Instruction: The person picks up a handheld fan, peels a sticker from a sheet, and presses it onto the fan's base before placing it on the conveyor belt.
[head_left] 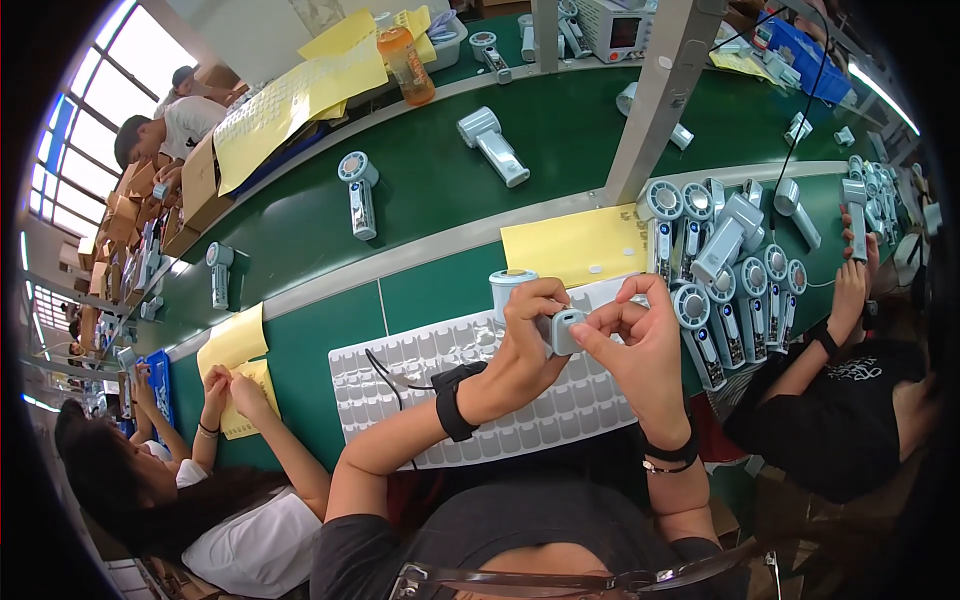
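Observation:
My left hand (pixel 520 345) grips a pale blue handheld fan (pixel 553 325) by its handle, the round head (pixel 512 282) pointing away from me. My right hand (pixel 640 345) pinches at the end of the fan's handle with thumb and forefinger. Both hands hover over a white sticker sheet (pixel 400 365) with rows of small labels on the green table. A black wristband sits on my left wrist, with a thin cable running off it.
A yellow backing sheet (pixel 580 245) lies beyond my hands. Several finished fans (pixel 735 270) are piled to the right. More fans (pixel 358 190) ride the green conveyor. A person at left handles yellow sheets (pixel 235 345); another at right holds a fan (pixel 855 215).

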